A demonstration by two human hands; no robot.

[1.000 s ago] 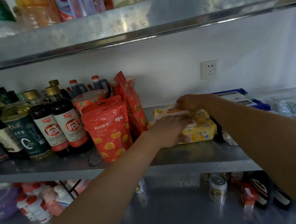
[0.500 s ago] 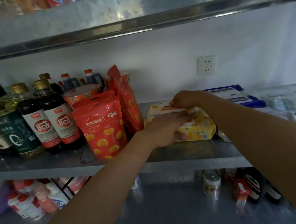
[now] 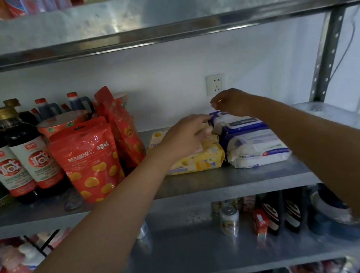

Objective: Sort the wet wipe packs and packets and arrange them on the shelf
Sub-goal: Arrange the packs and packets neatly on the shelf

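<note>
Over the dull metal shelf [image 3: 223,182], left hand [image 3: 185,138] pinches the puffy blue-and-white plastic wipe pack [image 3: 239,123]; right hand's [image 3: 233,104] grip cannot be told.

Blue pack [image 3: 239,126] now just beside yellow pack [image 3: 199,161]; left hand [image 3: 185,135] pinches its end, right hand [image 3: 231,105] lifted

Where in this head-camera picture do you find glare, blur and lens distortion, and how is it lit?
Head view: glare streaks the metal of the upper shelf; the bottom-right corner smears, blurring the blue thing there; the wide lens leans the upright post; dim light leaves both forearms dark, while the yellow pack stays fairly sharp.
</note>
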